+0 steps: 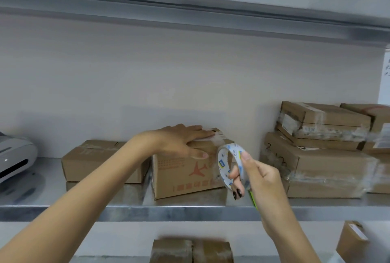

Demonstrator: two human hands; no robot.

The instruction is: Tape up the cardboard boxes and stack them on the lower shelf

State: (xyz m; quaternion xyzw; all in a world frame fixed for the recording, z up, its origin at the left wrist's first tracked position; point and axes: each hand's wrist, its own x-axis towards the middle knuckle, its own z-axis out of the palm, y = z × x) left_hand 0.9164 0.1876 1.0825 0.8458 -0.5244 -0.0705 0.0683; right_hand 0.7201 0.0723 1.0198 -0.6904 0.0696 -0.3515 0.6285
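A cardboard box (181, 180) with a red aeroplane print stands on the metal shelf (126, 210) in the middle of the view. My left hand (179, 142) lies flat on its top, fingers straight over a strip of clear tape, thumb down the front face. My right hand (257, 176) grips a roll of clear tape (229, 165) just right of the box, fingers through the core; a green-handled tool shows below the palm. The tape runs from the roll to the box's top corner.
A flatter box (92, 159) lies left of the printed one, atop another. Taped boxes (322, 153) are stacked at the right. A white device (14, 159) sits at the far left. On the lower shelf stand two boxes (190, 251) and another box (352, 239).
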